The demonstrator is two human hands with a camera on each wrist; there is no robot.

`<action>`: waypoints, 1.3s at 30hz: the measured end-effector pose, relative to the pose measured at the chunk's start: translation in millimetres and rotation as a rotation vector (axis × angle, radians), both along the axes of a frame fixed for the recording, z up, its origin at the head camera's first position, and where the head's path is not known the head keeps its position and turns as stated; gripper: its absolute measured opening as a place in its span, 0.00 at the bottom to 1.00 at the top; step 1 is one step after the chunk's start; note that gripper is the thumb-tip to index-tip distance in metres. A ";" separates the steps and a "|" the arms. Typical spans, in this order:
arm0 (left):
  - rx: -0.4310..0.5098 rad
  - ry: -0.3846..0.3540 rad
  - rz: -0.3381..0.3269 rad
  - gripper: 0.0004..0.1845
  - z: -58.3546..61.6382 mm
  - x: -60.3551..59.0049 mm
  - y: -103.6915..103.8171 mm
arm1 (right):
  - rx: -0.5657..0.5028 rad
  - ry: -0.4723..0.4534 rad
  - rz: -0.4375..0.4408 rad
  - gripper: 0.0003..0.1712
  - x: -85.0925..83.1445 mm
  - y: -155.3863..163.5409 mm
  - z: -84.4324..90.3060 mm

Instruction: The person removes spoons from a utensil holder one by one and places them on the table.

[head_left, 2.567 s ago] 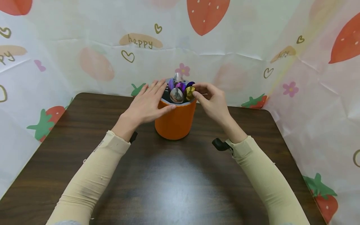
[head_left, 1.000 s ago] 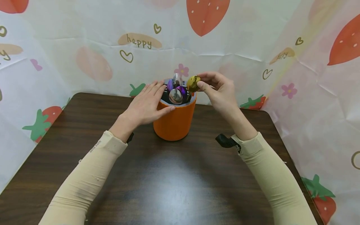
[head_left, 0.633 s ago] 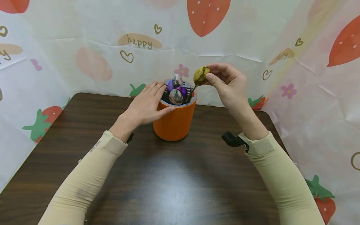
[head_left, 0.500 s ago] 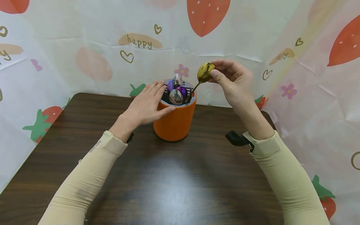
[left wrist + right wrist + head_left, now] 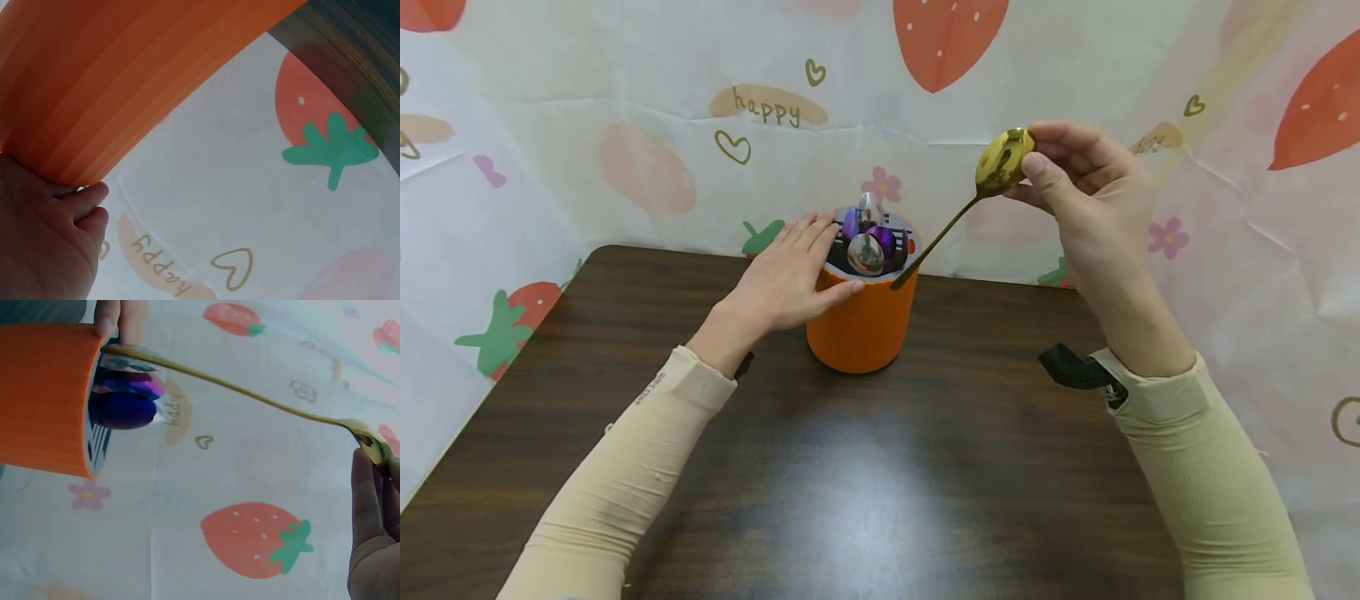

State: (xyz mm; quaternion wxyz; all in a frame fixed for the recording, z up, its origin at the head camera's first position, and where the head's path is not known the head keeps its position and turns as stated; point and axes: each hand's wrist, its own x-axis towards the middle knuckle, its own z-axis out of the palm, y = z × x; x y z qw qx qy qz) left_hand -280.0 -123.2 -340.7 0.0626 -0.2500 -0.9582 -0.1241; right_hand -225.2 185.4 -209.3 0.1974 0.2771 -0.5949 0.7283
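Observation:
A gold spoon (image 5: 1002, 162) is pinched by its bowl between the thumb and fingers of my right hand (image 5: 1101, 192), up and to the right of an orange cylindrical holder (image 5: 859, 329). Its thin handle slants down to the left, the tip overlapping the holder's front rim in the head view. My left hand (image 5: 775, 275) rests on the holder's left rim with fingers straight and thumb along the front edge. Several spoons stand bowl-up in the holder, among them a silver spoon (image 5: 866, 254) and a purple spoon (image 5: 883, 239); their handles are hidden inside.
The holder stands near the back edge of a dark wooden table (image 5: 850, 467). Behind it hangs a white cloth (image 5: 662, 67) printed with strawberries, hearts and flowers, which also covers both sides. A black strap piece (image 5: 1078, 367) sticks out at my right wrist.
My right hand has lifted the gold spoon from among the others and moved up and to the right, bringing its handle out of the holder. The left hand has stayed on the rim.

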 end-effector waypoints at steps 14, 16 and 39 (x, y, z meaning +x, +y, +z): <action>0.003 -0.009 -0.005 0.55 0.0 -0.1 -0.3 | 0.105 -0.138 -0.043 0.13 0.1 19.0 -44.1; 0.007 -0.012 -0.007 0.55 0.4 -0.2 -0.2 | 0.112 -0.169 -0.042 0.13 -1.4 21.5 -53.9; 0.017 0.012 -0.011 0.55 -1.4 -0.9 -0.6 | 0.289 -0.619 0.035 0.22 -19.9 50.2 -154.5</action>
